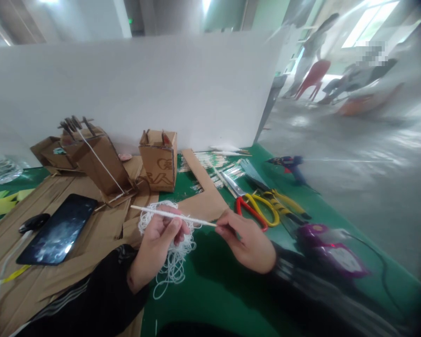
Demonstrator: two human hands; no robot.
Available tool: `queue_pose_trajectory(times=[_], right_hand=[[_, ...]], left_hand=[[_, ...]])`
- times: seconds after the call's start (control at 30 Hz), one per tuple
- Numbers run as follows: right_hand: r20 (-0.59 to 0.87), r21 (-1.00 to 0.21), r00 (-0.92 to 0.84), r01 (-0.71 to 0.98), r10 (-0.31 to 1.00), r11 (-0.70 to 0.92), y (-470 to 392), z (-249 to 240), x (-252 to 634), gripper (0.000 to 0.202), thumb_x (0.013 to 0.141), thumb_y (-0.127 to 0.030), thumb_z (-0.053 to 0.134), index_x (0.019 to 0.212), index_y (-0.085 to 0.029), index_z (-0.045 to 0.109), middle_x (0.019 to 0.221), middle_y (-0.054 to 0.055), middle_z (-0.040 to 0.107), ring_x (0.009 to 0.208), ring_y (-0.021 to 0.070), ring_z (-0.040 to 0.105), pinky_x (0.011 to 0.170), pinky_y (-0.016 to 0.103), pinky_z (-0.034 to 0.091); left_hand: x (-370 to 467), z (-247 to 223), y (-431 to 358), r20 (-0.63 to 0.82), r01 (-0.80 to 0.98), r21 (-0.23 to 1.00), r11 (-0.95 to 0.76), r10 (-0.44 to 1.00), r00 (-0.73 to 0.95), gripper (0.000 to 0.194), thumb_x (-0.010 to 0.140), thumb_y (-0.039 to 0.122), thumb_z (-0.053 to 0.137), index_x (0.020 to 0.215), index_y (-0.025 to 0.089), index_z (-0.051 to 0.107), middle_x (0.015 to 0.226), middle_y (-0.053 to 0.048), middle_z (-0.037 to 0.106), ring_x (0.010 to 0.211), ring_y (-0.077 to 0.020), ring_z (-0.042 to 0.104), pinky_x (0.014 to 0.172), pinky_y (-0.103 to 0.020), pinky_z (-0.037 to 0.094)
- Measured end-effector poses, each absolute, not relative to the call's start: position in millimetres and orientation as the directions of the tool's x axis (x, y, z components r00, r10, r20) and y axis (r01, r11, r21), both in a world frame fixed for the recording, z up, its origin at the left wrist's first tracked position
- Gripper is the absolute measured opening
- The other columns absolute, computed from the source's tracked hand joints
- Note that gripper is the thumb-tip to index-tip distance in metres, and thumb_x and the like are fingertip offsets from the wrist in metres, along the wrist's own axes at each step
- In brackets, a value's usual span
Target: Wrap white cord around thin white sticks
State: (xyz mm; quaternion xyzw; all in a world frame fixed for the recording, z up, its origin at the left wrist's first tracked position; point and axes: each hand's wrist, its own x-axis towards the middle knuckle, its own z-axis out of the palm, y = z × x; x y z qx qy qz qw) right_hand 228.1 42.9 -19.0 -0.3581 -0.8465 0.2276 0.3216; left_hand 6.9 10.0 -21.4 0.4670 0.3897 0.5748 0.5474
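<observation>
A thin wooden stick wrapped with white string along its middle lies nearly level between my hands, its bare wood showing at both ends. My left hand pinches the wrapped part between thumb and fingers. At the stick's right end, the fingertips of my right hand close on the bare wood. Under and behind my left hand spreads a loose, tangled pile of white string on the green tabletop. Whether a strand runs from the pile to the stick I cannot make out.
Left: a phone on cardboard, with a cardboard model behind. A cardboard box stands mid-back. Right: scissors, pliers, a glue gun and a corded purple device. A white panel borders the back; people sit and stand beyond.
</observation>
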Motion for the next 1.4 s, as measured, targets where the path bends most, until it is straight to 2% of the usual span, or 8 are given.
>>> queue_pose_trajectory(times=[0.23, 0.43, 0.6, 0.77, 0.97, 1.17, 1.3, 1.4], right_hand=[[0.357, -0.627, -0.516, 0.485, 0.778, 0.61, 42.6, -19.4, 227.7, 0.01, 0.094, -0.027, 0.046, 0.094, -0.02, 0.052, 0.077, 0.004, 0.061, 0.062, 0.0155, 0.054, 0.058, 0.027, 0.043], [0.334, -0.608, -0.618, 0.435, 0.712, 0.663, 42.3, -17.2, 227.5, 0.02, 0.096, -0.022, 0.04, 0.08, -0.02, 0.052, 0.075, 0.004, 0.058, 0.065, 0.0153, 0.053, 0.061, 0.027, 0.042], [0.354, -0.632, -0.518, 0.482, 0.779, 0.607, 42.4, -18.1, 227.4, 0.009, 0.093, -0.027, 0.047, 0.094, -0.019, 0.052, 0.078, 0.004, 0.058, 0.063, 0.0149, 0.051, 0.058, 0.027, 0.042], [0.374, -0.626, -0.572, 0.424, 0.73, 0.654, 44.4, -19.3, 228.0, 0.017, 0.095, -0.022, 0.043, 0.082, -0.019, 0.052, 0.076, 0.004, 0.058, 0.066, 0.0147, 0.053, 0.061, 0.026, 0.042], [0.378, -0.624, -0.515, 0.472, 0.769, 0.623, 43.7, -20.2, 227.5, 0.009, 0.093, -0.026, 0.048, 0.093, -0.018, 0.053, 0.076, 0.003, 0.057, 0.061, 0.0143, 0.05, 0.057, 0.026, 0.041], [0.392, -0.598, -0.611, 0.399, 0.688, 0.695, 44.5, -17.3, 226.9, 0.017, 0.095, -0.021, 0.044, 0.083, -0.019, 0.055, 0.076, 0.004, 0.06, 0.067, 0.0147, 0.054, 0.062, 0.026, 0.043], [0.4, -0.632, -0.512, 0.446, 0.76, 0.634, 44.0, -18.7, 226.2, 0.01, 0.092, -0.023, 0.05, 0.098, -0.018, 0.055, 0.085, 0.005, 0.06, 0.066, 0.014, 0.055, 0.061, 0.026, 0.045], [0.405, -0.641, -0.478, 0.46, 0.78, 0.614, 44.0, -19.6, 226.3, 0.006, 0.091, -0.024, 0.051, 0.092, -0.018, 0.055, 0.08, 0.004, 0.06, 0.063, 0.0134, 0.054, 0.057, 0.025, 0.043]], left_hand=[[6.7, -19.9, 9.5, 0.115, -0.262, 0.96, -0.1, 0.992, 0.042, 0.015, 0.089, 0.032, 0.057, 0.098, 0.02, 0.052, 0.071, 0.0, 0.064, 0.057, -0.0098, 0.052, 0.052, -0.022, 0.039], [6.7, -21.7, 9.2, 0.105, -0.268, 0.96, -0.088, 0.993, 0.05, 0.016, 0.088, 0.032, 0.059, 0.097, 0.021, 0.052, 0.07, 0.001, 0.064, 0.055, -0.0093, 0.052, 0.051, -0.022, 0.04], [6.0, -22.9, 8.9, 0.124, -0.253, 0.962, -0.1, 0.989, 0.078, 0.013, 0.091, 0.03, 0.055, 0.099, 0.021, 0.05, 0.071, 0.002, 0.064, 0.057, -0.0086, 0.051, 0.052, -0.02, 0.04], [5.5, -24.4, 8.8, 0.129, -0.241, 0.964, -0.108, 0.989, 0.074, 0.011, 0.092, 0.028, 0.054, 0.1, 0.021, 0.049, 0.071, 0.003, 0.064, 0.057, -0.0072, 0.051, 0.053, -0.019, 0.04], [5.2, -23.5, 8.1, 0.117, -0.236, 0.967, -0.096, 0.99, 0.074, 0.012, 0.092, 0.029, 0.054, 0.099, 0.021, 0.049, 0.072, 0.002, 0.064, 0.058, -0.0071, 0.051, 0.053, -0.019, 0.04], [6.3, -22.2, 8.7, 0.118, -0.24, 0.966, -0.099, 0.991, 0.065, 0.013, 0.091, 0.029, 0.055, 0.099, 0.02, 0.049, 0.071, 0.001, 0.064, 0.057, -0.0075, 0.051, 0.053, -0.019, 0.04], [6.5, -22.1, 8.7, 0.118, -0.239, 0.966, -0.098, 0.99, 0.072, 0.012, 0.092, 0.029, 0.054, 0.099, 0.02, 0.049, 0.072, 0.002, 0.064, 0.057, -0.0073, 0.051, 0.053, -0.019, 0.039], [5.7, -23.3, 8.6, 0.126, -0.239, 0.965, -0.105, 0.989, 0.074, 0.012, 0.092, 0.029, 0.054, 0.099, 0.021, 0.049, 0.072, 0.002, 0.064, 0.058, -0.0074, 0.051, 0.053, -0.019, 0.04]])
